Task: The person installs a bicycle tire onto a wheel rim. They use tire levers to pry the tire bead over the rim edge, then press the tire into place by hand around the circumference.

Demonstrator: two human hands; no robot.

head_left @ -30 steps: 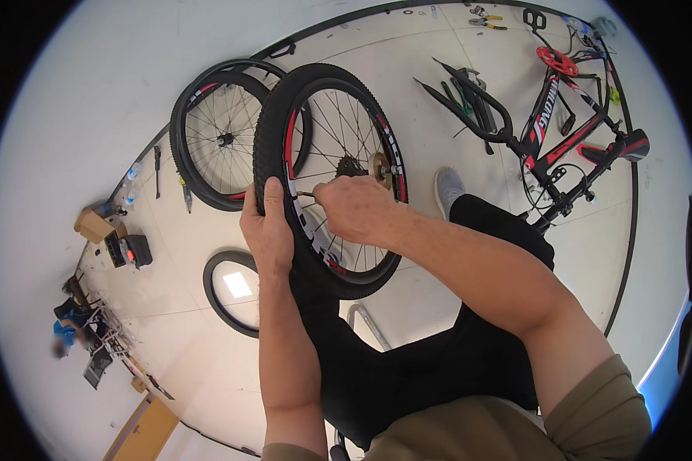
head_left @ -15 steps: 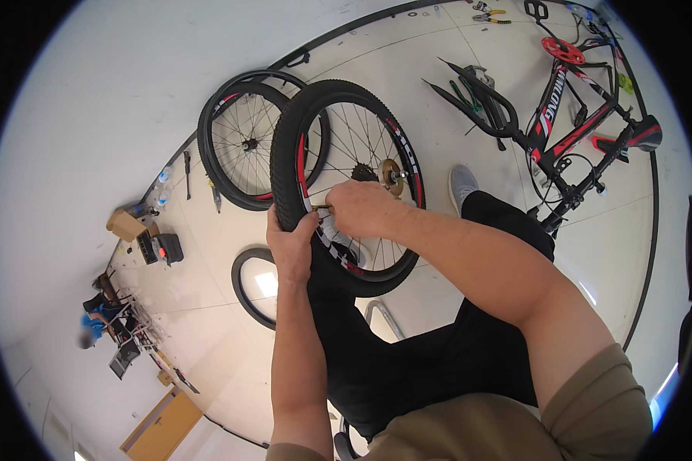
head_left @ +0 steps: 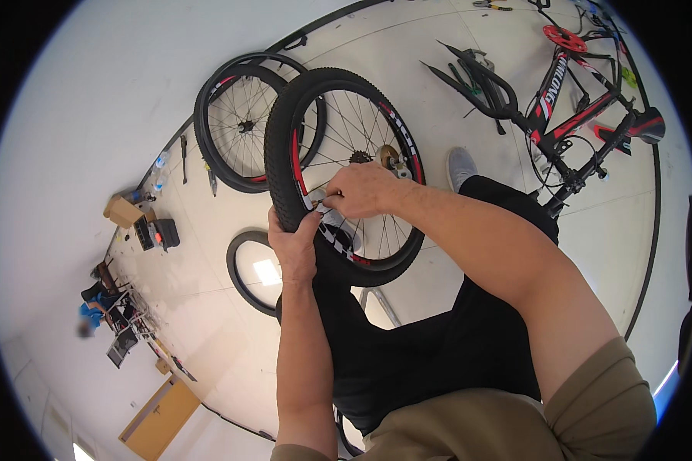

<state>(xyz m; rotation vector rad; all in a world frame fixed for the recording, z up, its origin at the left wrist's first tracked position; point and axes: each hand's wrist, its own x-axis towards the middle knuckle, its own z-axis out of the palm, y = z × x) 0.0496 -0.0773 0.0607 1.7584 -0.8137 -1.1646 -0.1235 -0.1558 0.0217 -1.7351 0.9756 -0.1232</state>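
Note:
An upright bicycle wheel with a knobby black tire and a red, white and black rim leans in front of my legs. My left hand wraps round the tire at its near left side, the thumb against the rim. On the inner side of the rim, next to that thumb, a small brass-coloured valve stem sticks out. My right hand reaches across the spokes and pinches at this stem, the fingertips partly hidden. At the hub sit a dark sprocket cluster and a round golden part.
Another wheel with a loose tire lies at the far left. A bare tire lies on the floor nearer me. A black and red bicycle frame is at the right. An open cardboard box and a dark case stand further left.
The view has shifted slightly, so the floor items sit higher in it. My right fingers have turned a little at the valve stem; my left hand keeps its hold on the tire.

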